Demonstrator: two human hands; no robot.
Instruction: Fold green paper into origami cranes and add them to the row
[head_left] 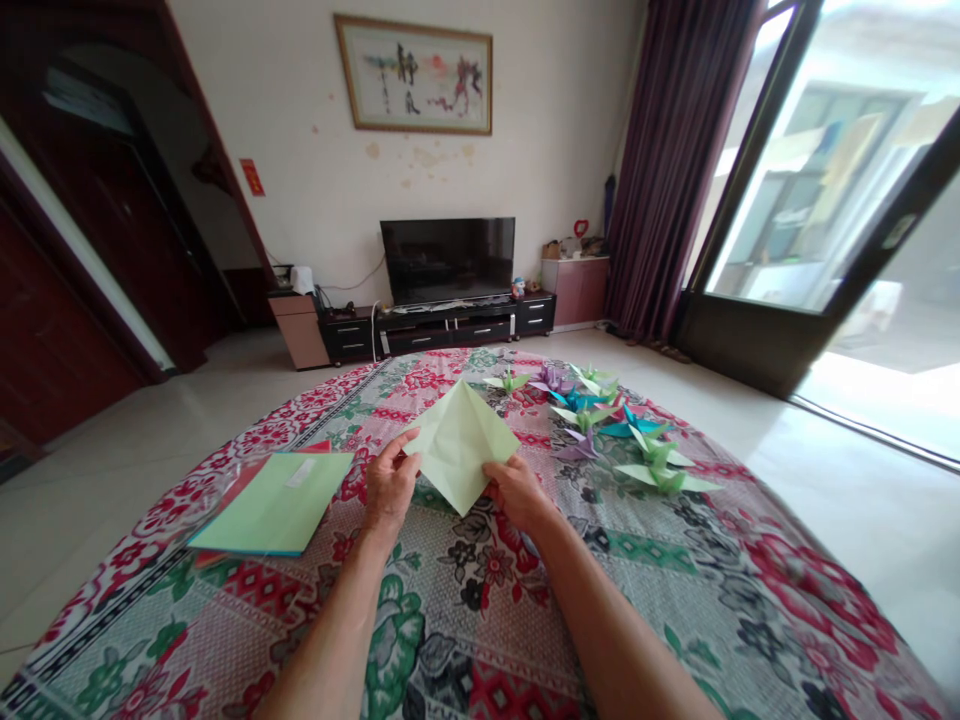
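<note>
A creased sheet of light green paper (463, 447) is held up above the table, turned so one corner points away from me and one toward me. My left hand (393, 478) pinches its left corner between thumb and fingers. At the lower right edge, my right hand (516, 487) grips the sheet, thumb on top and the other fingers partly hidden beneath. Left of my hands lies a stack of coloured paper (262, 510), light green uppermost, with blue and red edges showing. To the right rest several folded paper cranes, among them a green crane (664, 478) and a purple crane (583, 443).
A patterned red, green and grey cloth (465, 660) covers the round table. Beyond it, a television (450, 260) stands on a low black cabinet (442, 328). A purple curtain (664, 160) and a glass door (795, 200) are on the right.
</note>
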